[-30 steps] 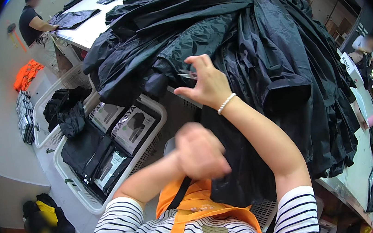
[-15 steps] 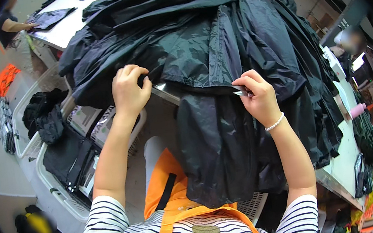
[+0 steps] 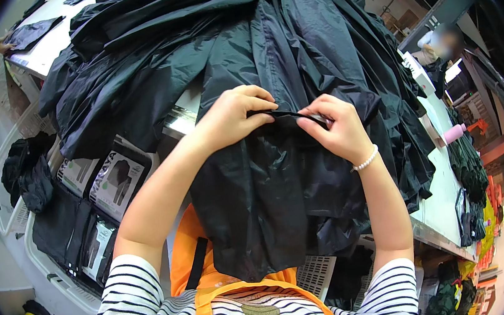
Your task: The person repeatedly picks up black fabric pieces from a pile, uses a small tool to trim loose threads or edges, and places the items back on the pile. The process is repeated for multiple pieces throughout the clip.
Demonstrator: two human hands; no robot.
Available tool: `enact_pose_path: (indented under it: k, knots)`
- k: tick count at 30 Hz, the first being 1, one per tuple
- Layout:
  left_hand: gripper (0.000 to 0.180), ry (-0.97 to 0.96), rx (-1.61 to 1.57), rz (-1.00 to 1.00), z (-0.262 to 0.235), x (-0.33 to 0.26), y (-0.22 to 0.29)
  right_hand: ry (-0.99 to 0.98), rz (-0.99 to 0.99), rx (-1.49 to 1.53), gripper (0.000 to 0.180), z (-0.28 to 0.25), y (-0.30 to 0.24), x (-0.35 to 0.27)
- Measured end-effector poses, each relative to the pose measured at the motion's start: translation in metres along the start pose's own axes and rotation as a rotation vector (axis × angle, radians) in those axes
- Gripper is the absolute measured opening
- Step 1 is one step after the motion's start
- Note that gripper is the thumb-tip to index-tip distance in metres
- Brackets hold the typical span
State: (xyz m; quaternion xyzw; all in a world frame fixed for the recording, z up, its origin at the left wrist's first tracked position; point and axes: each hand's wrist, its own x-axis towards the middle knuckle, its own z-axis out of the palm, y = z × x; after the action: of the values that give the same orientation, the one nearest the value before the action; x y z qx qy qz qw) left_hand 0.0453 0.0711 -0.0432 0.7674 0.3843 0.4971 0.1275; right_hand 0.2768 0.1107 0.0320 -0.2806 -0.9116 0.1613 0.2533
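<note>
A black, shiny garment (image 3: 257,201) hangs down in front of me from the table edge. Its upper edge is pinched between the fingers of my left hand (image 3: 231,116), which is closed. A short way to the right, my right hand (image 3: 337,127), wearing a white bead bracelet (image 3: 366,158), is closed on the same edge. Between the two hands the edge forms a narrow dark strip. Whether the right palm still holds the small metal tool is hidden. Behind my hands lies a large heap of similar black garments (image 3: 146,63).
White plastic baskets (image 3: 39,243) with dark clothes and printed packages (image 3: 118,183) stand at my left. The white table (image 3: 443,225) shows at the right, with a pink cylinder (image 3: 454,133) near its edge. People work at the far left and far right.
My left hand has moved right and taken hold of the garment's edge beside my right hand. The metal tool seen in the right fingers no longer shows clearly. The view has shifted right.
</note>
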Motion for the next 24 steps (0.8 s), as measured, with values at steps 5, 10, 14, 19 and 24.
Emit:
enact_pose_path:
  k: [5,10,14,19,24]
  knots:
    - [0.020,-0.225,-0.170,-0.125,-0.020,0.011,-0.005,-0.161,0.137,0.126,0.014,0.001,-0.004,0.020]
    - [0.024,-0.209,-0.489,-0.424,-0.031,0.019,-0.018,-0.148,0.229,0.362,0.012,0.008,0.013,0.040]
    - [0.028,-0.213,-0.597,-0.628,-0.033,0.031,-0.020,0.030,0.160,0.288,0.011,0.017,0.010,0.040]
    - [0.028,-0.213,-0.577,-0.644,-0.029,0.035,-0.026,0.135,-0.019,-0.007,0.018,0.018,-0.016,0.045]
    - [0.030,-0.191,-0.584,-0.668,-0.025,0.039,-0.017,0.144,-0.028,0.059,0.019,0.028,-0.006,0.054]
